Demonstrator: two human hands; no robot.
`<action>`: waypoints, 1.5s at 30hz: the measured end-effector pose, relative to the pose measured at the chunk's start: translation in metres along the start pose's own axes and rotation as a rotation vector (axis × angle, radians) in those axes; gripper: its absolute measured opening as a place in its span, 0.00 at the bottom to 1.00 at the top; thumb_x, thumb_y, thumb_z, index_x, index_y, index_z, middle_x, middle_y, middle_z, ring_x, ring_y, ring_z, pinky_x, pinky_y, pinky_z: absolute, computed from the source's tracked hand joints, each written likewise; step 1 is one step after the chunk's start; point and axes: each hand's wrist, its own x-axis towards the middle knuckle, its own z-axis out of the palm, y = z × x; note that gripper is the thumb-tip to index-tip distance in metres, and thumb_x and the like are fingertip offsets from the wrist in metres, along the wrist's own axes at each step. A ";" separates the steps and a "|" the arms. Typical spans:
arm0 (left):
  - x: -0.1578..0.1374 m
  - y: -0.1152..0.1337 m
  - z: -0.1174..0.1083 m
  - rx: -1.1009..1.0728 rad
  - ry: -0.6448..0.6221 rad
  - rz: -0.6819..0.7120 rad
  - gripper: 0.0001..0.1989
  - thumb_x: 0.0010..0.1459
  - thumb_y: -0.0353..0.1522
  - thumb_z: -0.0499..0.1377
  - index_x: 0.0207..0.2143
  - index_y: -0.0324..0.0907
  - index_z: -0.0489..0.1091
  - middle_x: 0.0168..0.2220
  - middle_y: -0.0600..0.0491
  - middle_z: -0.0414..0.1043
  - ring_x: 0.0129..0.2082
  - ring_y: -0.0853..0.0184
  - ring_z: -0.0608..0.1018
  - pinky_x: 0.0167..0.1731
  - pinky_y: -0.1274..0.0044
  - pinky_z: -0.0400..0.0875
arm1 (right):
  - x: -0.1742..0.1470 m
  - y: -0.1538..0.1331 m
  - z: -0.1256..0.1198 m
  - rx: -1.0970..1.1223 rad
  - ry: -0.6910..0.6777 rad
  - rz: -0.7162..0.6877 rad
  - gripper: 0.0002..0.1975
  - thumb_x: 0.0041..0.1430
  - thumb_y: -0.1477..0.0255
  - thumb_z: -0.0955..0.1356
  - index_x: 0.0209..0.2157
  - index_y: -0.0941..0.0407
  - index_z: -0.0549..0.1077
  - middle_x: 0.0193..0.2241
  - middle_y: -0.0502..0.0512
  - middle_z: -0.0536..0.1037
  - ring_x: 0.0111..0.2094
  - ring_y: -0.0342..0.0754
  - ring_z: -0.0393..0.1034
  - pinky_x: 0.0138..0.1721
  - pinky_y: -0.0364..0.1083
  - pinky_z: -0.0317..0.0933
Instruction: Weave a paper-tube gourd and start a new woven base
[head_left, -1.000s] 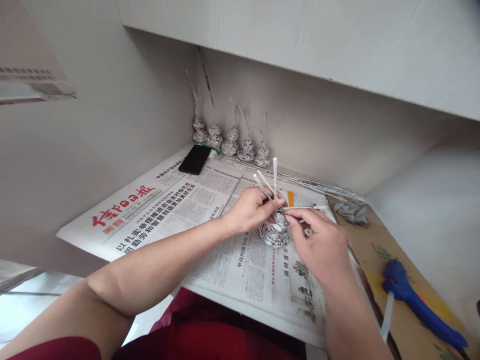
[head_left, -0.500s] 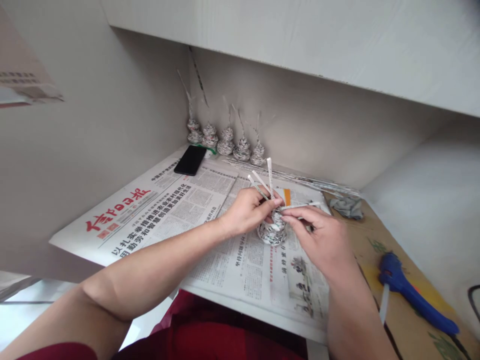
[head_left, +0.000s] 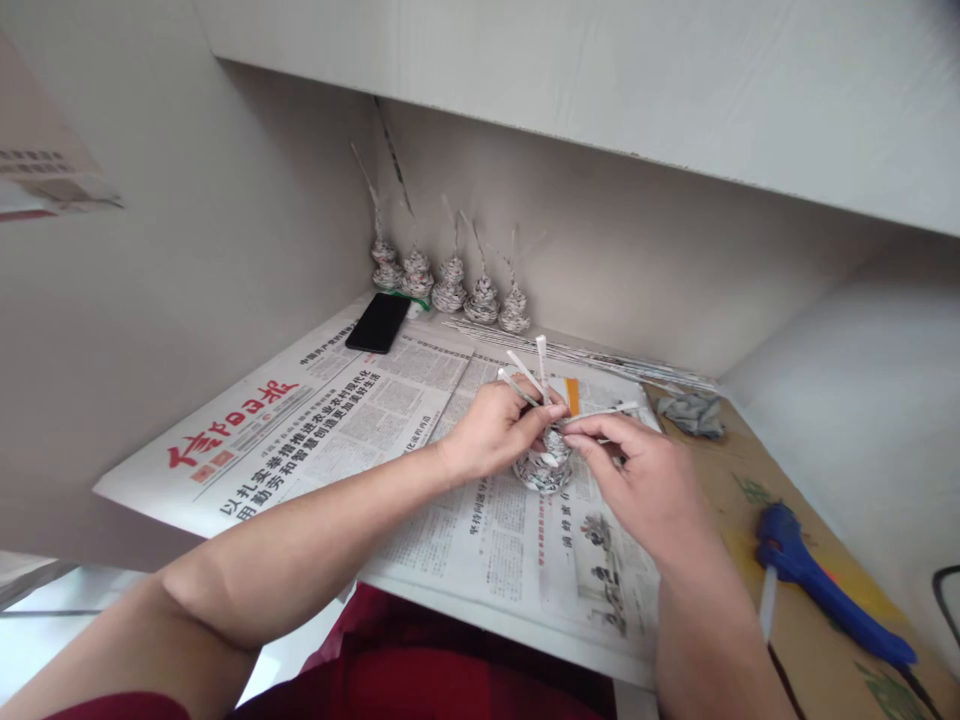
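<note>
A small gourd-shaped weave of rolled newspaper [head_left: 544, 472] stands on the spread newspaper, between my two hands. My left hand [head_left: 504, 420] is closed on its upper part, thumb and fingers pinching at the neck. Several white paper strips [head_left: 541, 360] stick up from the top past these fingers. My right hand [head_left: 637, 465] pinches a paper strip [head_left: 607, 409] at the right side of the neck, and the strip's free end points right. The fingers partly hide the top of the weave.
Several finished paper gourds [head_left: 450, 285] line the back wall, with long paper rods [head_left: 585, 355] lying before them. A black phone [head_left: 379, 322] rests at the back left. At right are a grey crumpled cloth [head_left: 691, 412] and a blue glue gun [head_left: 825, 590] on cardboard [head_left: 739, 520].
The upright strips at the top have tipped slightly lower. Both hands keep their pinch at the neck of the weave, almost in place.
</note>
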 end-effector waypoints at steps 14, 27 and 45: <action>-0.001 -0.006 0.002 -0.029 0.033 -0.007 0.15 0.62 0.39 0.54 0.37 0.36 0.72 0.34 0.50 0.73 0.22 0.74 0.76 0.23 0.82 0.73 | -0.001 -0.007 0.017 0.060 0.153 0.219 0.12 0.56 0.68 0.69 0.42 0.52 0.72 0.27 0.48 0.79 0.22 0.43 0.71 0.29 0.43 0.63; 0.003 -0.004 0.001 -0.090 0.073 -0.089 0.12 0.61 0.38 0.55 0.34 0.37 0.69 0.29 0.53 0.72 0.21 0.72 0.77 0.21 0.82 0.71 | 0.001 0.012 0.012 0.160 0.002 0.299 0.13 0.58 0.60 0.66 0.34 0.54 0.78 0.24 0.51 0.79 0.23 0.46 0.70 0.26 0.44 0.61; 0.004 -0.012 0.004 -0.100 0.132 -0.091 0.13 0.60 0.39 0.56 0.35 0.37 0.71 0.33 0.52 0.73 0.22 0.72 0.77 0.23 0.81 0.76 | 0.010 0.010 0.025 0.778 0.077 0.421 0.13 0.49 0.62 0.73 0.31 0.58 0.77 0.30 0.56 0.80 0.33 0.50 0.73 0.35 0.46 0.65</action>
